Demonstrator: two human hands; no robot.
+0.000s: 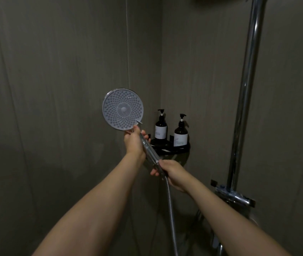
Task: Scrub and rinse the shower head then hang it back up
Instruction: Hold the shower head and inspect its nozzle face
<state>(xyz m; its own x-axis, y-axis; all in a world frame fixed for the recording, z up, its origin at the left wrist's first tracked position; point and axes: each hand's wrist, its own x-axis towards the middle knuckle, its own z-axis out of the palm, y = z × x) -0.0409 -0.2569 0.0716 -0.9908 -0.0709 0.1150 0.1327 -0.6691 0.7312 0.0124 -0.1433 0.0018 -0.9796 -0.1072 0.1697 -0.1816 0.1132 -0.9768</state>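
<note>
The round shower head faces me in the middle of the view, its pale nozzle plate dotted with small holes. My left hand grips the neck just under the plate. Lower down, my right hand holds the end of the chrome handle, where the metal hose joins and drops toward the floor. No scrubbing tool is visible in either hand.
Two dark pump bottles stand on a black corner shelf behind the hands. A chrome riser rail runs up the right wall, with a bracket and valve fitting at its base. Grey walls meet in the corner.
</note>
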